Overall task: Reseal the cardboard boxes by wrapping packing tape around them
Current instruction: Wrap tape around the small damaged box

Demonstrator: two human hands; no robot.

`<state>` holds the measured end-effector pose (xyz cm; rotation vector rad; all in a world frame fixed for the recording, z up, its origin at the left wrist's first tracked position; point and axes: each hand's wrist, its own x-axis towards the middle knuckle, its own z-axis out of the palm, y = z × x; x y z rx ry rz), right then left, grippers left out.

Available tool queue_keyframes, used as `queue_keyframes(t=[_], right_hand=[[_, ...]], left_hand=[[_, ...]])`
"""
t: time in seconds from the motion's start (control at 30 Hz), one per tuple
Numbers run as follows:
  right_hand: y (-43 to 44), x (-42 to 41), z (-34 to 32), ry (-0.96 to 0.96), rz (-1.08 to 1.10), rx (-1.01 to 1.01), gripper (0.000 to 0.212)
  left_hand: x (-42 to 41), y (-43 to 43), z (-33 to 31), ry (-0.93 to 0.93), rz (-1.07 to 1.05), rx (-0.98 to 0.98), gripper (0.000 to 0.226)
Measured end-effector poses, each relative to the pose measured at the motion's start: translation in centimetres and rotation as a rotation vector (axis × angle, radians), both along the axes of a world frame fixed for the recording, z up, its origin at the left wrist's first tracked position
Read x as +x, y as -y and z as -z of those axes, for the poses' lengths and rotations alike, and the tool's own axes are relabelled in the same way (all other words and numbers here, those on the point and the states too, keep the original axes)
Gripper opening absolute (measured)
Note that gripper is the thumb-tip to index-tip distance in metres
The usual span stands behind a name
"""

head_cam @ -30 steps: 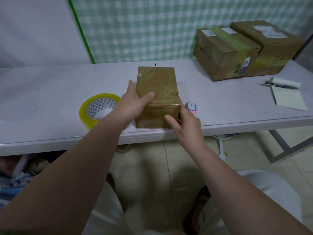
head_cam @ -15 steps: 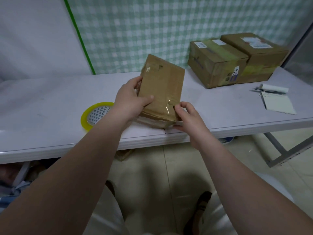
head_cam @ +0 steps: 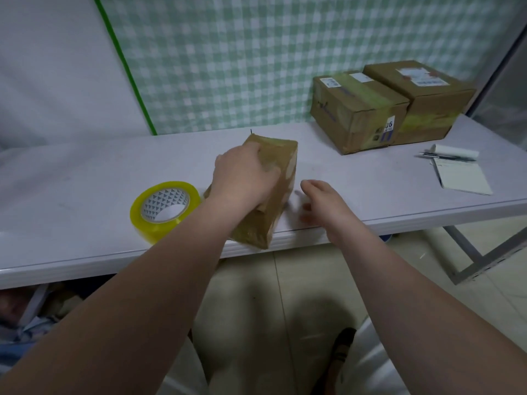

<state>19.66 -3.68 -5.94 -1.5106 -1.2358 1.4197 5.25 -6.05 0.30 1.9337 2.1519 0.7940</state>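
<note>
While half a second ago both hands held it lifted, the small box [head_cam: 273, 192] now lies near the table [head_cam: 85, 172] edge — my left hand [head_cam: 245, 175] grips it, my right hand [head_cam: 319, 198] has let go, open and empty. I think the tape roll [head_cam: 165, 209] comes next.

Left hand [head_cam: 242, 178] covers much of small box [head_cam: 273, 195] top. Right hand [head_cam: 322, 201] fingertips motion-blurred, contact with surface [head_cam: 85, 172] unclear. Labels on two far boxes [head_cam: 359, 109] unreadable. Surface cut by both side edges.
</note>
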Motion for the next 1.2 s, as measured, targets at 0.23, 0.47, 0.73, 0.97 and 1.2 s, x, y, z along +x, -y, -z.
queue_keyframes(t=[0.23,0.47,0.73,0.97,1.2], right_hand=[[0.7,-1.4,-2.8,0.091,-0.077,0.180,0.048],[0.3,-1.6,-5.7,0.658,-0.252,0.420,0.070],[-0.8,-2.8,-7.6,1.044,-0.428,0.514,0.034],[-1.3,-3.1,-7.3,1.095,-0.544,0.577,0.042],[-2.3,-1.9,-7.2,0.902,-0.598,0.551,0.051]], left_hand=[[-1.9,-0.4,-0.6,0.084,-0.048,-0.069,0.034],[-2.5,1.5,0.0,0.343,0.008,-0.053,0.032],[-4.4,0.7,0.7,-0.097,-0.026,-0.017,0.051],[-5.5,-0.1,1.6,-0.141,0.135,-0.163,0.073],[-5.2,2.0,1.3,-0.112,0.148,-0.026,0.066]])
